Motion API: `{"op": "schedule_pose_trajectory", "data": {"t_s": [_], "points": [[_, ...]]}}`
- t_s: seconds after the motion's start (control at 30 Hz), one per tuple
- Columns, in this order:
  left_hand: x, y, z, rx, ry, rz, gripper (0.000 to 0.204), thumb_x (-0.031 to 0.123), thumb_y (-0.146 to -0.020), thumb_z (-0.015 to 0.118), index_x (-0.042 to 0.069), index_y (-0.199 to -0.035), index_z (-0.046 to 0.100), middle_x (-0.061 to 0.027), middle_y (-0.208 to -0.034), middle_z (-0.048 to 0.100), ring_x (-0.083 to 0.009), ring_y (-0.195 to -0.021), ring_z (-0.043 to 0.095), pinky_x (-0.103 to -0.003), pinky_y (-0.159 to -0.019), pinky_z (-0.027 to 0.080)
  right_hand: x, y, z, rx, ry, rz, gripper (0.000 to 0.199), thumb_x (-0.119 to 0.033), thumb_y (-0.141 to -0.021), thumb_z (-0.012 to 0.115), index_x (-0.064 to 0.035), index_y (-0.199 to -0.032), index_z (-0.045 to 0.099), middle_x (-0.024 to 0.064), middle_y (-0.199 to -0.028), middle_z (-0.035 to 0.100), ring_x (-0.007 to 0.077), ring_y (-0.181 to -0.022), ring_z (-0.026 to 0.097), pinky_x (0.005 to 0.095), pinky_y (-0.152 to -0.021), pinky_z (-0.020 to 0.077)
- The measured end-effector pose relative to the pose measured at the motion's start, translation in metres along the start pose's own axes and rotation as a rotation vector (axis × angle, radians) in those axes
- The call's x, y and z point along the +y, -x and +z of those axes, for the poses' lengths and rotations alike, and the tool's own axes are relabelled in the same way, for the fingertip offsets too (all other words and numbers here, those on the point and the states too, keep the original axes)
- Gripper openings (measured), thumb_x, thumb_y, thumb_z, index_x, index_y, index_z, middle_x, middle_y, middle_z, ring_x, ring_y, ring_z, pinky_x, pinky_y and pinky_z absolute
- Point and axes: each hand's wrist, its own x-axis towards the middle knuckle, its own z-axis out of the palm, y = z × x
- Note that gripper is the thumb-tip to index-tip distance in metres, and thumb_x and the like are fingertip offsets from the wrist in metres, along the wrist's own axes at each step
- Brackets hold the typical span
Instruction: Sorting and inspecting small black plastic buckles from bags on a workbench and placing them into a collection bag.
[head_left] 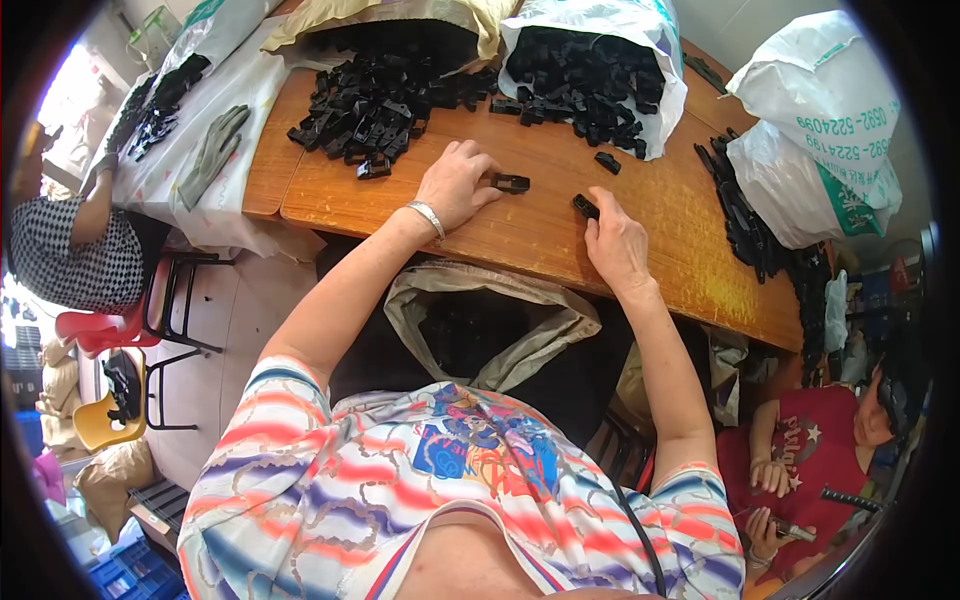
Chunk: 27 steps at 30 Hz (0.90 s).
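Over the wooden tabletop, my left hand pinches one end of a small black plastic part, which lies flat against the wood. To its right, my right hand is closed on a second black part between thumb and fingers. The two hands are apart, with bare wood between them. Beyond my left hand spreads a heap of black plastic parts, coming out of a beige sack. More of them fill a white bag at the far middle. A single loose part lies in front of that bag.
An open sack with dark contents sits below the table's near edge. Tied white bags and long black pieces stand at the right. A grey glove lies at the left. One person sits left, another in red at right.
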Motion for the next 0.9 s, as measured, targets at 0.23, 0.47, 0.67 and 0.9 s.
{"op": "schedule_pose_trajectory", "data": {"t_s": [0.23, 0.47, 0.67, 0.9], "points": [[-0.006, 0.002, 0.007, 0.039, 0.024, 0.008, 0.026, 0.019, -0.077, 0.078, 0.007, -0.099, 0.070, -0.0076, -0.100, 0.060, -0.0288, -0.101, 0.055, -0.039, -0.087, 0.049, -0.006, -0.019, 0.004, -0.042, 0.011, 0.097, 0.020, -0.007, -0.082, 0.069, -0.0045, -0.101, 0.065, 0.0144, -0.094, 0.065, 0.0373, -0.087, 0.065, 0.0437, -0.074, 0.0529], [-0.002, 0.005, 0.003, 0.015, 0.028, -0.037, 0.024, 0.018, -0.076, 0.077, 0.007, -0.097, 0.072, -0.0093, -0.099, 0.062, -0.0297, -0.103, 0.056, -0.039, -0.089, 0.049, -0.054, -0.045, 0.031, 0.004, -0.255, -0.079, 0.023, -0.005, -0.076, 0.075, -0.0068, -0.098, 0.068, 0.0103, -0.096, 0.064, 0.0330, -0.083, 0.066, 0.0408, -0.072, 0.0534], [-0.005, 0.004, 0.006, 0.008, 0.031, -0.032, 0.024, 0.018, -0.076, 0.076, 0.007, -0.098, 0.072, -0.0099, -0.100, 0.062, -0.0301, -0.104, 0.056, -0.040, -0.090, 0.049, -0.053, -0.053, 0.040, -0.080, -0.184, -0.172, 0.023, -0.006, -0.078, 0.073, -0.0081, -0.101, 0.069, 0.0082, -0.093, 0.063, 0.0319, -0.080, 0.066, 0.0390, -0.071, 0.0542], [-0.004, 0.001, 0.004, 0.003, 0.023, -0.028, 0.024, 0.018, -0.076, 0.075, 0.008, -0.097, 0.072, -0.0107, -0.103, 0.061, -0.0319, -0.105, 0.055, -0.041, -0.091, 0.049, -0.055, -0.040, 0.051, -0.055, 0.053, -0.343, 0.029, -0.005, -0.081, 0.059, -0.0015, -0.109, 0.066, 0.0131, -0.102, 0.058, 0.0302, -0.096, 0.061, 0.0400, -0.074, 0.0544]]}}
